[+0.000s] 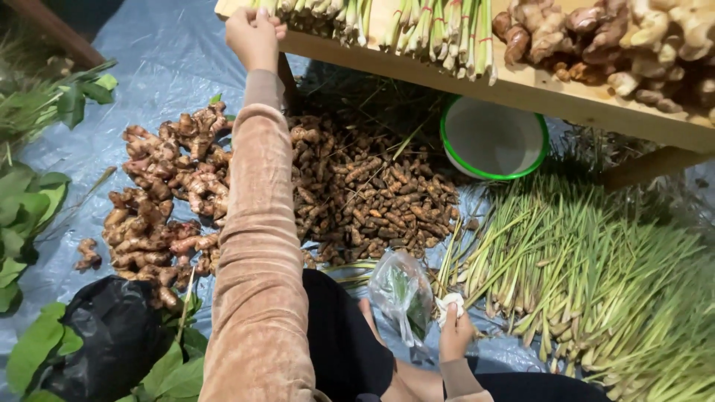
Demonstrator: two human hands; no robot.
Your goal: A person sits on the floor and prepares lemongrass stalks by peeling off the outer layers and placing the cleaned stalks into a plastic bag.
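Note:
My left hand reaches far forward in a tan velvet sleeve and rests, fingers closed, on the front left corner of a wooden table, beside tied bundles of lemongrass; whether it holds a stalk is not clear. My right hand stays low near my lap and grips the top of a clear plastic bag with some green stalks inside. A pile of small brown turmeric roots lies between the two hands on a blue tarp.
Ginger roots lie left of my arm, more ginger on the table. A white bowl with a green rim sits under the table. Loose lemongrass spreads at right. A black bag and green leaves lie at left.

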